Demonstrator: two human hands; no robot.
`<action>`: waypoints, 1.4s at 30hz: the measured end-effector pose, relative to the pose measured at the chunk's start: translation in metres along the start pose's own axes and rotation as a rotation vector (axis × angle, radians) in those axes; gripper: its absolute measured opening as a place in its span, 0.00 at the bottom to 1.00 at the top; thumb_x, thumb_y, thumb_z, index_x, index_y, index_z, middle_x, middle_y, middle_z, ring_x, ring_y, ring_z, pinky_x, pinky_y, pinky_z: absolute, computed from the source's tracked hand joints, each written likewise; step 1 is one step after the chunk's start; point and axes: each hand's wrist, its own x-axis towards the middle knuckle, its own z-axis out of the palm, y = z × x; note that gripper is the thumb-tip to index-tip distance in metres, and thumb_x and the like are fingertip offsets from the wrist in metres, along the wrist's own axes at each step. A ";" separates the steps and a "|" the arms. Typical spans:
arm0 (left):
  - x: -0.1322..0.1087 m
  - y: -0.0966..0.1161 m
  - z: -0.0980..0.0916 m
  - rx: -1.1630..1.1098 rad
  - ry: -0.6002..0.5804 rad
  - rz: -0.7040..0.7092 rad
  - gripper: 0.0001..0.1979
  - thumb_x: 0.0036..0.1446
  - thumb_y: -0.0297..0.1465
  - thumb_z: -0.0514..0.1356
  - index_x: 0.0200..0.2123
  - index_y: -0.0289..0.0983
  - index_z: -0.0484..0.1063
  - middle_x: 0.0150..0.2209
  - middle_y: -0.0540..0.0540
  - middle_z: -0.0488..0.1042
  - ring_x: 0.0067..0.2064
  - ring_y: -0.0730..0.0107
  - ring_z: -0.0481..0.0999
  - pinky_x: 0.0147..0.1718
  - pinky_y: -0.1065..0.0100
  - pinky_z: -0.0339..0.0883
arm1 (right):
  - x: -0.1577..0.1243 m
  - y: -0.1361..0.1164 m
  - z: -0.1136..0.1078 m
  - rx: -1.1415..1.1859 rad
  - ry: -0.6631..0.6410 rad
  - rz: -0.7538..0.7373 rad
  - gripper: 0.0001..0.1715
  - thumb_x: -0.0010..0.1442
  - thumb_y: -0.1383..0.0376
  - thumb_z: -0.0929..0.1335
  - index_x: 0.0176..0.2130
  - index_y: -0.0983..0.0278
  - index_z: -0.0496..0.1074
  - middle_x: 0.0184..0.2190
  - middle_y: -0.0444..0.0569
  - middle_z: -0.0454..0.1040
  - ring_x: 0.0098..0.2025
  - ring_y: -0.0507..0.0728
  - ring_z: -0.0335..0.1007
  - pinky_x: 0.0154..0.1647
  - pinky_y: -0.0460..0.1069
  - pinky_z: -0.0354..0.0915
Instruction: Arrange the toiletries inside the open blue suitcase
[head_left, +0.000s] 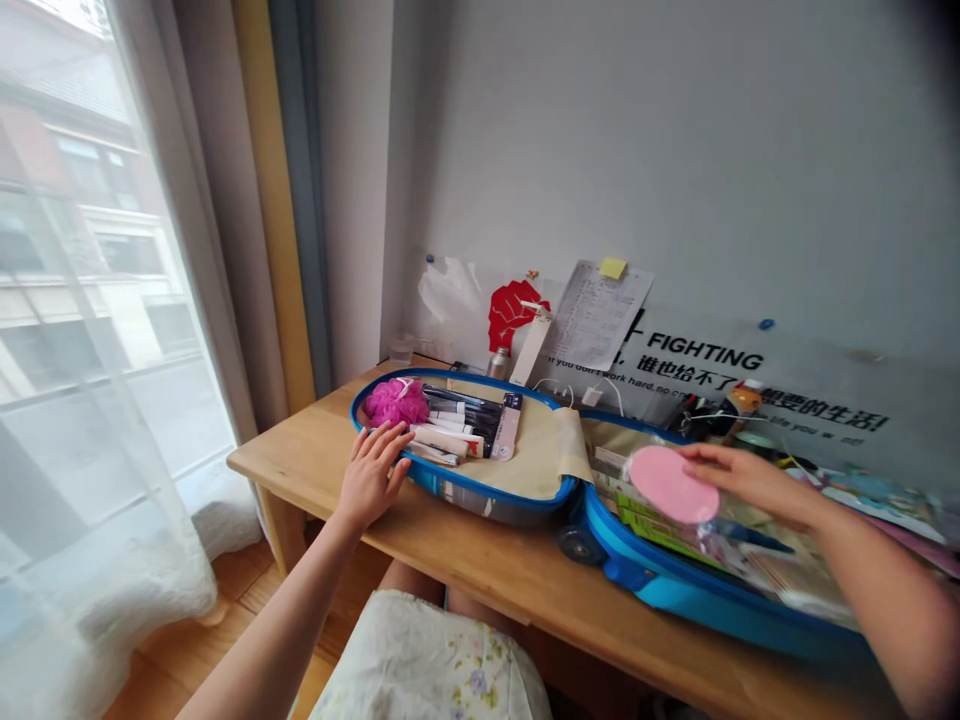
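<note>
My left hand (373,474) lies with its fingers stretched out at the near rim of an open blue suitcase (480,492), by a magenta bath puff (397,402). Beside the puff in this half are several tubes (448,420), dark pens or sticks, and a pink-and-black packaged item (508,428). Between the thumb and fingers of my right hand (731,474) is a flat pink oval pad (670,486). It is held above the suitcase's other half, over green packets (652,530) and clear plastic wrapping. Part of that half's contents is blurred or hidden by my right arm.
The suitcase lies on a wooden table (300,455) against the wall. A small metallic bottle (498,362) and white cables stand behind it. Bottles and papers (877,500) crowd the back right. Curtains and a window are on the left.
</note>
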 end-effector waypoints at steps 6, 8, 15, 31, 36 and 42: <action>0.000 0.001 -0.001 0.003 0.000 -0.014 0.20 0.68 0.38 0.46 0.55 0.41 0.71 0.59 0.44 0.71 0.63 0.57 0.66 0.64 0.51 0.50 | 0.041 -0.074 0.015 0.302 -0.120 -0.119 0.31 0.48 0.51 0.71 0.50 0.60 0.72 0.49 0.51 0.76 0.39 0.54 0.71 0.40 0.48 0.70; 0.000 0.001 -0.001 0.005 -0.002 -0.017 0.20 0.68 0.38 0.46 0.55 0.42 0.72 0.59 0.44 0.72 0.62 0.57 0.66 0.64 0.51 0.51 | 0.056 -0.103 0.040 0.223 -0.228 -0.233 0.30 0.52 0.52 0.70 0.52 0.61 0.72 0.48 0.50 0.76 0.40 0.53 0.71 0.42 0.48 0.69; 0.001 0.002 -0.002 0.003 -0.024 -0.025 0.20 0.67 0.37 0.47 0.56 0.43 0.71 0.59 0.43 0.71 0.63 0.57 0.65 0.64 0.50 0.50 | 0.083 -0.150 0.134 -0.080 -0.554 -0.415 0.23 0.54 0.60 0.69 0.50 0.63 0.76 0.40 0.49 0.79 0.35 0.52 0.71 0.34 0.45 0.68; 0.000 0.000 -0.001 -0.002 -0.011 -0.012 0.20 0.67 0.37 0.47 0.56 0.42 0.71 0.59 0.44 0.71 0.63 0.58 0.66 0.64 0.51 0.51 | 0.041 -0.157 0.148 -0.254 -0.625 -0.676 0.25 0.58 0.49 0.67 0.48 0.61 0.77 0.48 0.52 0.77 0.50 0.59 0.72 0.52 0.50 0.66; 0.000 0.001 -0.002 -0.003 -0.028 -0.021 0.20 0.67 0.37 0.47 0.56 0.43 0.71 0.60 0.44 0.71 0.63 0.57 0.65 0.64 0.50 0.50 | 0.051 -0.151 0.150 -0.288 -0.672 -0.701 0.23 0.56 0.55 0.68 0.49 0.61 0.77 0.45 0.49 0.79 0.46 0.58 0.73 0.48 0.49 0.66; 0.001 0.002 -0.002 -0.007 -0.018 -0.034 0.20 0.67 0.37 0.47 0.56 0.43 0.72 0.59 0.44 0.72 0.63 0.57 0.66 0.64 0.50 0.51 | 0.058 -0.150 0.159 -0.300 -0.679 -0.688 0.25 0.56 0.60 0.67 0.53 0.58 0.75 0.45 0.47 0.80 0.44 0.58 0.74 0.47 0.50 0.67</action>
